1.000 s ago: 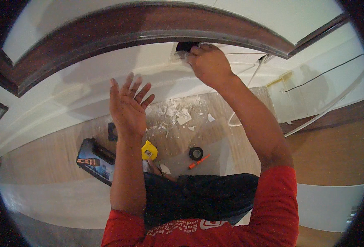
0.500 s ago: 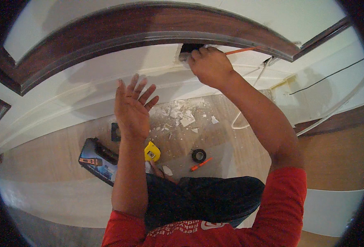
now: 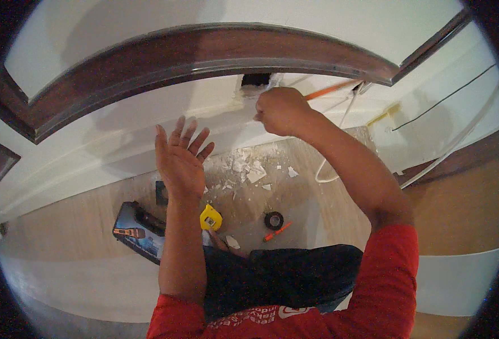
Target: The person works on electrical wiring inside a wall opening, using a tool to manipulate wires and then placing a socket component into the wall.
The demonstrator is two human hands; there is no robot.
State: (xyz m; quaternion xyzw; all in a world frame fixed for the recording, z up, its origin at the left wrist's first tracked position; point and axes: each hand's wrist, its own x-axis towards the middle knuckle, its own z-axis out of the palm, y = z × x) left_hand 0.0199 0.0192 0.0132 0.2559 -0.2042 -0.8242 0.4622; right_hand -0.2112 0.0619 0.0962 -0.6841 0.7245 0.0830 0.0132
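Note:
My right hand [image 3: 282, 110] is closed round a long orange tool [image 3: 323, 91], just below the dark square hole [image 3: 255, 80] cut in the white surface; the tool's far end is hard to make out. The hole has a rough, pale edge under a curved dark wooden trim [image 3: 198, 45]. Lower down on the left, my left hand [image 3: 180, 158] is open, palm up and fingers spread, with nothing in it. A white cable [image 3: 346, 113] hangs in a loop to the right, behind my right arm.
On the wood-look floor [image 3: 69, 231] lie white debris [image 3: 255, 172], a yellow tape measure [image 3: 210, 217], a black tape roll [image 3: 274, 220], an orange screwdriver [image 3: 275, 232] and a black case [image 3: 139, 229]. At right, a black wire [image 3: 441, 97] and another white cable [image 3: 455, 141] cross the white board.
The orange tool came into view in my right hand between the earliest frame and now. My right hand has moved down and away from the hole's mouth; my left hand stays open, slightly lower.

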